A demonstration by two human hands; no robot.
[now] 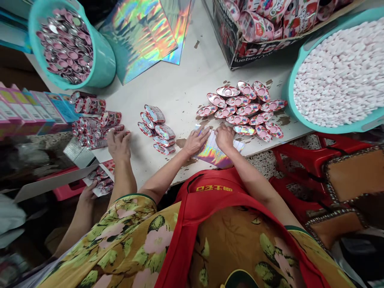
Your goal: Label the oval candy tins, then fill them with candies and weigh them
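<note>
Worktop, white and chipped [168,88], carries everything here, and its near edge looks like the main hazard: things pushed toward the person would drop off. At the right, a turquoise tub [295,108] is heaped with small white pieces almost to its rim; a knock from the right arm could spill some. A black cardboard carton [229,50] of strawberry-printed packs stands at the far side. At the far left a turquoise bucket [103,60] holds loose pink-and-silver pieces, near two loose holographic sheets [141,42] that could slide if brushed.

The small holographic sheet [214,154] lies under the person's two hands at the near edge, its lower corner toward the red apron [210,186]; leaning in could crease it. Just beside the right hand [225,138] stands a close cluster of oval-ended printed packs [237,101], easily toppled by a sideways sweep. A smaller group of packs [164,131] sits left of the left hand [197,141], within reach of that forearm.

A co-worker's hand [119,143] touches a pile of packs [90,130], which could slump if pulled low. The left fingers lie extended and released on the sheet; uneven pressure might skew it. The right fingers are bent over its upper part, but whether they pinch it I cannot tell.
</note>
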